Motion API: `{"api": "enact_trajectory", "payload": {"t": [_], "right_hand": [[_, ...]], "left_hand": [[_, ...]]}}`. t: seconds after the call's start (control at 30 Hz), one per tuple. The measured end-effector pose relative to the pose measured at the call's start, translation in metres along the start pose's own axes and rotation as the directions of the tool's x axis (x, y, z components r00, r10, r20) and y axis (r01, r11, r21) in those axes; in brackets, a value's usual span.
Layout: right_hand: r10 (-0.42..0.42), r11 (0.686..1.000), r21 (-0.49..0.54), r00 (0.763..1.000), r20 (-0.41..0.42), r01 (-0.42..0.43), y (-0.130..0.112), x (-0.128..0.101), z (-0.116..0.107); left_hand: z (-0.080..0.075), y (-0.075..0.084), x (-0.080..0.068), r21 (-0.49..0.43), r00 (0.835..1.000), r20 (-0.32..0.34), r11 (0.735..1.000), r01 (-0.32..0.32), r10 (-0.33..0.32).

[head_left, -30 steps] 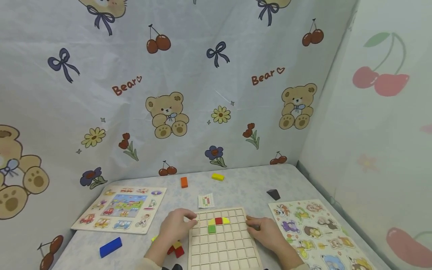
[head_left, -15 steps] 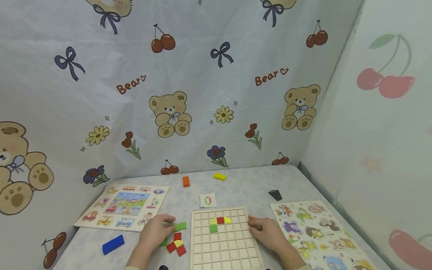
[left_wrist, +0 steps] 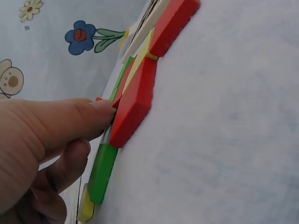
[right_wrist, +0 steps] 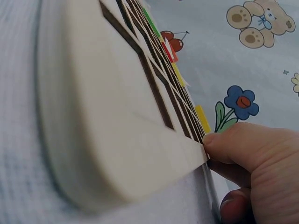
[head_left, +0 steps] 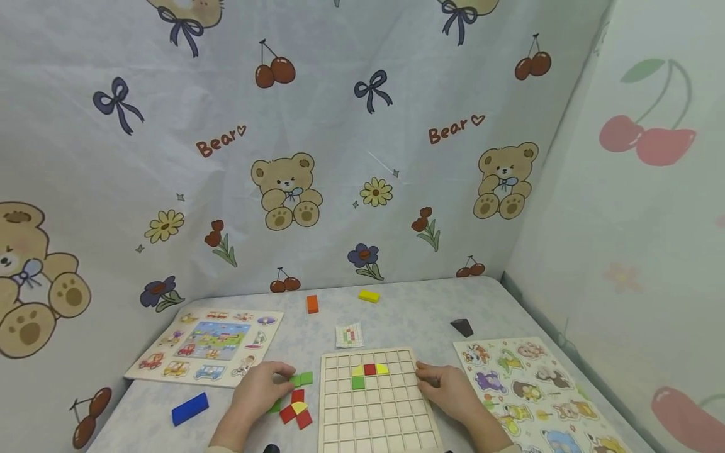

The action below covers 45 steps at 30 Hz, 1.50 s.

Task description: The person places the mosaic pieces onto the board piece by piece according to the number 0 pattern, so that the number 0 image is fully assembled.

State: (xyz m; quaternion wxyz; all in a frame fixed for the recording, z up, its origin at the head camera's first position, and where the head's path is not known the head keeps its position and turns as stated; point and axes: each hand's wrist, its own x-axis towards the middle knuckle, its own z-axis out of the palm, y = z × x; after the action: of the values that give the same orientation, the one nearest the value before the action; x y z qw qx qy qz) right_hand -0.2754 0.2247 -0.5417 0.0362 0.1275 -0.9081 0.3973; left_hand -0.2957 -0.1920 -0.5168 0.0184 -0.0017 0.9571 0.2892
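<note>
Wooden grid board (head_left: 376, 428), flat at near centre. The right hand (head_left: 445, 387) holds its right edge between thumb and bent fingers, probably steadying it. The left hand (head_left: 259, 387) is over loose green squares (head_left: 306, 378) and red squares (head_left: 304, 419), just left of the board, perhaps for easy reach; I cannot tell whether it pinches one. Four coloured pieces (head_left: 370, 369) sit in far cells. Beyond, a printed grid card (head_left: 348, 336) lies where a glance finds it, seemingly for reference.
</note>
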Motion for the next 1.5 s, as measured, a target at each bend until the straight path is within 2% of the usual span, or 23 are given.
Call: {"api": "enact_trajectory", "payload": {"t": [0.2, 0.33, 0.43, 0.5, 0.6, 0.7, 0.8, 0.87, 1.1, 1.23, 1.5], "right_hand": [[0.006, 1.0, -0.003, 1.0, -0.006, -0.006, -0.001, 0.0, 0.001], [0.009, 1.0, -0.006, 1.0, -0.007, -0.009, -0.001, -0.001, 0.001], [0.015, 1.0, -0.005, 1.0, -0.008, -0.015, -0.002, -0.002, 0.001], [0.013, 1.0, -0.002, 1.0, -0.008, -0.013, -0.002, -0.002, 0.001], [0.0, 1.0, 0.004, 1.0, -0.006, 0.0, -0.003, -0.001, 0.001], [-0.012, 1.0, 0.006, 1.0, -0.005, 0.012, -0.003, -0.001, 0.001], [-0.012, 1.0, 0.003, 1.0, -0.01, 0.012, -0.003, 0.0, 0.001], [-0.01, 1.0, 0.003, 1.0, -0.013, 0.01, -0.003, 0.0, 0.001], [-0.004, 1.0, -0.002, 1.0, -0.018, 0.004, -0.005, -0.002, 0.002], [0.001, 1.0, -0.011, 1.0, -0.021, -0.001, -0.005, -0.003, 0.001], [-0.006, 1.0, -0.003, 1.0, -0.019, 0.006, -0.005, -0.002, 0.0]], "left_hand": [[-0.001, 0.002, -0.002, 0.016, 0.999, -0.023, 0.999, 0.04, -0.04], [0.0, 0.012, -0.007, -0.016, 0.998, -0.046, 0.999, 0.037, -0.038], [0.007, 0.026, -0.013, -0.065, 0.999, -0.026, 0.997, -0.032, 0.03], [0.013, 0.037, -0.019, -0.112, 0.995, 0.01, 0.989, -0.094, 0.096], [0.023, 0.053, -0.03, -0.176, 0.978, 0.066, 0.967, -0.185, 0.199], [0.036, 0.066, -0.041, -0.227, 0.956, 0.111, 0.943, -0.242, 0.272], [0.049, 0.075, -0.045, -0.228, 0.937, 0.105, 0.926, -0.302, 0.332], [0.057, 0.077, -0.045, -0.22, 0.931, 0.092, 0.919, -0.328, 0.354], [0.076, 0.073, -0.038, -0.164, 0.908, 0.034, 0.898, -0.407, 0.418], [0.077, 0.074, -0.038, -0.164, 0.906, 0.004, 0.894, -0.417, 0.423], [0.074, 0.079, -0.037, -0.163, 0.921, 0.002, 0.909, -0.383, 0.388]]}}
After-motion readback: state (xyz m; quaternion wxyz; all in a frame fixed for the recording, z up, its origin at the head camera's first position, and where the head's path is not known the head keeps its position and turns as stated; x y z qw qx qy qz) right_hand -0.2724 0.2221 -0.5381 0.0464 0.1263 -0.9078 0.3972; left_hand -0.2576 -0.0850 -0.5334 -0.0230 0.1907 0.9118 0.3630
